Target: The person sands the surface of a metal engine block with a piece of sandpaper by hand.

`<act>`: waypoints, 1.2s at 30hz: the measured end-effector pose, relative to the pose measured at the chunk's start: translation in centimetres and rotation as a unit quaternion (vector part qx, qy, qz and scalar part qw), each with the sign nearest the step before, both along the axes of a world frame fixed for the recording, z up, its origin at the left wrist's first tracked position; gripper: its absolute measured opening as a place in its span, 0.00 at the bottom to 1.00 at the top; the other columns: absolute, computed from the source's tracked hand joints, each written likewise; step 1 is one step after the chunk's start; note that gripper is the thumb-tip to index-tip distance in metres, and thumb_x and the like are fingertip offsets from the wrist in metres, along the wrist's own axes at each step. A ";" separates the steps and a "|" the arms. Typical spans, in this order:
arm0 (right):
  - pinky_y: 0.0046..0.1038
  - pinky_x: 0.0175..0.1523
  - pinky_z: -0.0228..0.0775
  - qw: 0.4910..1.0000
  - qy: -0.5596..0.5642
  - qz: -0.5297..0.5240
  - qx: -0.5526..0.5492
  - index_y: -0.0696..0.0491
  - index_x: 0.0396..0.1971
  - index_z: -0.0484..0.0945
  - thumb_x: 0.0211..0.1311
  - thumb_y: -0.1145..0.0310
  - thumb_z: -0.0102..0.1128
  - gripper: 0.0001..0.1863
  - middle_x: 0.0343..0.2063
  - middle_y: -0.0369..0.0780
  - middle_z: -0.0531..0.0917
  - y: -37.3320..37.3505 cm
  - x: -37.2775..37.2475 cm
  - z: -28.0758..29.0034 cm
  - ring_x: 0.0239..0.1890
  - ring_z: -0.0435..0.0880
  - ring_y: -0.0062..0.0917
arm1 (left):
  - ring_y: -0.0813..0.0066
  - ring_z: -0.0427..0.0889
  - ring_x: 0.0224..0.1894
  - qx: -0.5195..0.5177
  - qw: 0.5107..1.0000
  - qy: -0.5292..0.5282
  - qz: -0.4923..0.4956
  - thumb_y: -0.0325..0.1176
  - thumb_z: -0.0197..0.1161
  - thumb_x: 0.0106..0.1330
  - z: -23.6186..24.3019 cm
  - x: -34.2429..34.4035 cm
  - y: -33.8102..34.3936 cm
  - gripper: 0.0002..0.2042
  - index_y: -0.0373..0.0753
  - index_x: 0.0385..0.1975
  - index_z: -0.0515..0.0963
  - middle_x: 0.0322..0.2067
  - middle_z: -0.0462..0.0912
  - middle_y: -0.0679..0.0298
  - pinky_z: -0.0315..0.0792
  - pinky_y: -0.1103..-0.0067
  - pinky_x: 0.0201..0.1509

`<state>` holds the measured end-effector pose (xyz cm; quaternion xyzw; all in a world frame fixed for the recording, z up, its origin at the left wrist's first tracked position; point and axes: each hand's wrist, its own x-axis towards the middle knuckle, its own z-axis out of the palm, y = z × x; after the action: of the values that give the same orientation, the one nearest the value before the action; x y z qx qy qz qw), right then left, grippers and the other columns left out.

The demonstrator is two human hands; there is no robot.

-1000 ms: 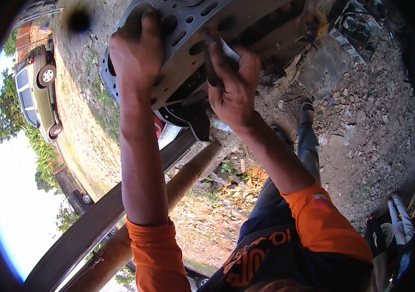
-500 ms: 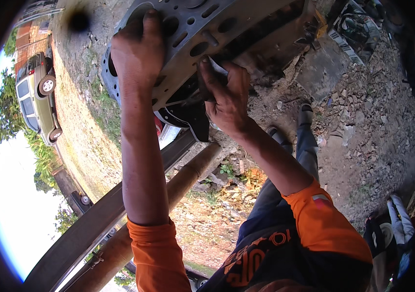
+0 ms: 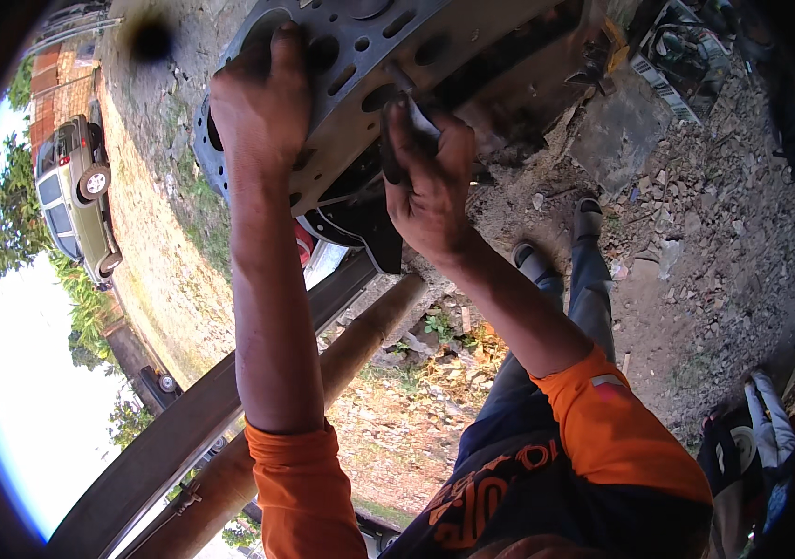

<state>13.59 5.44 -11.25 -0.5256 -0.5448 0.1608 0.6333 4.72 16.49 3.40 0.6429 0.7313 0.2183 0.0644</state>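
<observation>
A grey metal engine block, its flat face pierced by round bores and slots, lies at the top of the head view. My left hand grips it at a large bore, thumb up along the face and fingers hidden inside the opening. Beside the block's near edge, my right hand is closed in a pinch round a small whitish piece, possibly folded paper or cloth. A stud sticks up from the face just beyond those fingers. Under the block hangs a dark curved metal part.
A brown metal pipe and a dark beam run diagonally below the block. Rubble covers the ground at right, with a crate of parts beyond. A parked car stands far left. Someone's clothed legs show at lower right.
My right hand has shifted slightly left and up along the block's edge, still pinching the whitish piece. My left hand keeps its hold on the bore.
</observation>
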 end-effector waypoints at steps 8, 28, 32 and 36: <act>0.40 0.54 0.62 0.999 0.026 0.006 -0.025 0.46 0.70 0.72 0.58 0.77 0.66 0.37 0.54 0.45 0.75 -0.4 -0.5 -1.0 0.50 0.73 0.38 | 0.62 0.89 0.44 0.031 0.999 0.012 -0.020 0.52 0.62 0.72 -0.6 -0.7 0.1 0.23 0.36 0.48 0.87 0.40 0.90 0.46 0.76 0.68 0.55; 0.39 0.55 0.64 0.998 0.051 -0.002 -0.039 0.51 0.73 0.68 0.61 0.77 0.64 0.37 0.51 0.49 0.73 -0.6 -1.2 -1.4 0.50 0.72 0.41 | 0.61 0.89 0.44 0.019 0.999 -0.016 -0.045 0.51 0.62 0.72 -0.3 -0.1 -0.3 0.23 0.34 0.47 0.87 0.41 0.90 0.47 0.76 0.69 0.54; 0.42 0.57 0.62 0.996 0.086 -0.024 -0.022 0.50 0.73 0.68 0.63 0.76 0.63 0.35 0.54 0.49 0.73 0.5 -1.0 -1.7 0.51 0.72 0.41 | 0.60 0.89 0.44 0.008 1.000 0.005 -0.012 0.52 0.61 0.72 -0.3 -0.6 0.0 0.24 0.34 0.47 0.87 0.40 0.90 0.46 0.75 0.68 0.54; 0.40 0.55 0.63 0.999 0.043 0.010 -0.016 0.51 0.72 0.69 0.62 0.77 0.63 0.35 0.51 0.48 0.73 -0.8 -1.2 -2.1 0.49 0.72 0.39 | 0.57 0.89 0.45 0.010 1.000 0.007 -0.021 0.53 0.61 0.71 -0.3 -0.4 0.1 0.25 0.34 0.47 0.87 0.41 0.89 0.45 0.75 0.67 0.55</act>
<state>12.36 4.62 -13.35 -0.5227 -0.5194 0.1988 0.6461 4.35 16.61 3.07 0.6603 0.7159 0.2194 0.0578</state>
